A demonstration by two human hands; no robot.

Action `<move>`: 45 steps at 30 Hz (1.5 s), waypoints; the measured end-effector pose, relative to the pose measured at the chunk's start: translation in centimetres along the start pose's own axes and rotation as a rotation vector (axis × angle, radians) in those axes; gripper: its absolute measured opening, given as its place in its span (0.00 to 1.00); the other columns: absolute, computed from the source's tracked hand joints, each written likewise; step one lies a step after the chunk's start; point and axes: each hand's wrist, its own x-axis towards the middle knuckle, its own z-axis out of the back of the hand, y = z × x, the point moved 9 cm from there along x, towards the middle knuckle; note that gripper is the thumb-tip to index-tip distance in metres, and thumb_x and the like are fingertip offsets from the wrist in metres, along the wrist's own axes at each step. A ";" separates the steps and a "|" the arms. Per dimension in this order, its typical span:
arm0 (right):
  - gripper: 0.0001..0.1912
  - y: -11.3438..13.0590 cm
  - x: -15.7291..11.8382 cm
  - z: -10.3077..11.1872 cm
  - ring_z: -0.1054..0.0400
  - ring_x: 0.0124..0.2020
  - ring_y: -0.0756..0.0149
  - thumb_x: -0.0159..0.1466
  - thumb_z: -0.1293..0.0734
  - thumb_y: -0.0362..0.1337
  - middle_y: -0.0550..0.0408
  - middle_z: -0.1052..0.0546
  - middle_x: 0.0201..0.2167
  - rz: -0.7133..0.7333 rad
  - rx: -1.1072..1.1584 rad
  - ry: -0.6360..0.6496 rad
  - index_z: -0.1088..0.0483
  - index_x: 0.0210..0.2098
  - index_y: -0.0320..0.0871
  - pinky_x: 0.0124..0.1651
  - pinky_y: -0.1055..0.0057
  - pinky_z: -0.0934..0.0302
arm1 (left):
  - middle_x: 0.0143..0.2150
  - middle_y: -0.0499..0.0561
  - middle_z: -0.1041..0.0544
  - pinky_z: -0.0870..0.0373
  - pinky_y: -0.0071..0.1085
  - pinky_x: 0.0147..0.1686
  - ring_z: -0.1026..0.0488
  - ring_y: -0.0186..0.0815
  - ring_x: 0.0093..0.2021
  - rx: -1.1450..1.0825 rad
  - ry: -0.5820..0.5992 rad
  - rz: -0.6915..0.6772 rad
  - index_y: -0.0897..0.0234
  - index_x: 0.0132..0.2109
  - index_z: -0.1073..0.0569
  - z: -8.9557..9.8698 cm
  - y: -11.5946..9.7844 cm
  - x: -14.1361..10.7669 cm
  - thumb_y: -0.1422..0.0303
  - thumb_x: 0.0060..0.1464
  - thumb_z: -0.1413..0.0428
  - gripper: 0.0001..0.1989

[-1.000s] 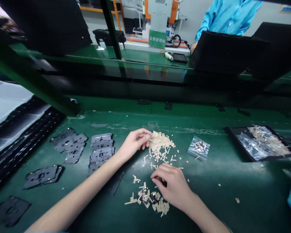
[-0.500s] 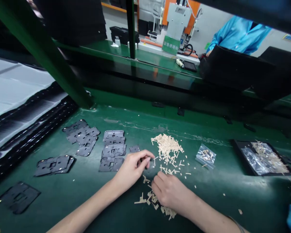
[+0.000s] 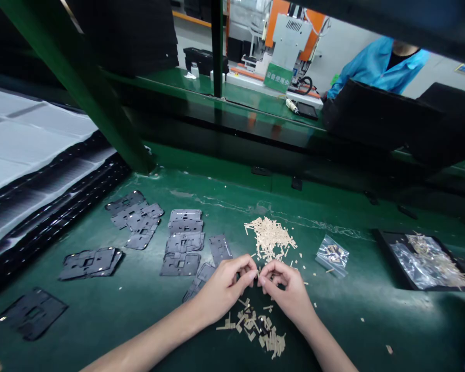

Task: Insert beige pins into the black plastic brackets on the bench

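Observation:
My left hand (image 3: 230,287) and my right hand (image 3: 287,289) meet fingertip to fingertip in mid-table, each closed in a pinch. A small beige piece (image 3: 258,272) shows between the fingertips, mostly covered by them. Just beyond lies a heap of small beige strips (image 3: 270,236). On the near side, below my hands, a looser pile of beige pieces (image 3: 272,341) is spread out, with something dark among them. Thin dark grey plates (image 3: 220,249) lie left of the heap, and my left hand and forearm partly cover another grey plate (image 3: 198,281).
Overlapping grey plates (image 3: 184,242) and further plate stacks (image 3: 89,262) lie to the left. A clear zip bag (image 3: 332,256) and a black tray (image 3: 401,268) with bags sit right. A green post (image 3: 112,113) rises at left. Behind the partition, a person in blue (image 3: 372,64) stands near a machine.
My right hand has risen from the near pile to meet my left hand, which has shifted slightly right and nearer. More of the grey plates beside it now show. The camera view has shifted slightly.

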 end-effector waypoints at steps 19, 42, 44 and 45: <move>0.06 4.9 -2.6 1.0 0.35 0.30 0.67 0.58 0.37 0.26 0.54 0.27 0.28 0.463 -0.315 -0.327 0.30 0.31 0.42 0.32 0.70 0.40 | 0.27 0.48 0.33 0.42 0.27 0.26 0.37 0.31 0.26 0.380 -0.109 -0.246 0.65 0.34 0.35 -1.0 -0.4 -1.1 0.75 0.59 0.58 0.09; 0.08 6.1 -4.2 -0.1 0.34 0.32 0.63 0.56 0.34 0.25 0.50 0.26 0.30 0.639 -0.691 -0.410 0.30 0.35 0.40 0.33 0.67 0.37 | 0.26 0.48 0.31 0.39 0.26 0.26 0.35 0.30 0.25 0.115 -0.154 -0.036 0.65 0.32 0.32 -0.7 1.1 -0.7 0.73 0.58 0.56 0.10; 0.08 5.9 -4.2 -0.3 0.34 0.32 0.62 0.56 0.34 0.25 0.49 0.26 0.31 0.613 -0.716 -0.410 0.31 0.35 0.40 0.33 0.66 0.37 | 0.29 0.50 0.29 0.37 0.27 0.29 0.33 0.32 0.28 0.215 -0.176 -0.119 0.66 0.34 0.32 -0.8 0.4 -1.0 0.75 0.58 0.57 0.10; 0.08 5.8 -4.2 -0.3 0.34 0.32 0.62 0.56 0.35 0.25 0.49 0.26 0.31 0.602 -0.721 -0.411 0.31 0.35 0.40 0.33 0.66 0.37 | 0.30 0.51 0.28 0.36 0.28 0.29 0.33 0.33 0.29 0.254 -0.177 -0.150 0.66 0.35 0.32 -1.0 0.2 -1.1 0.76 0.57 0.57 0.10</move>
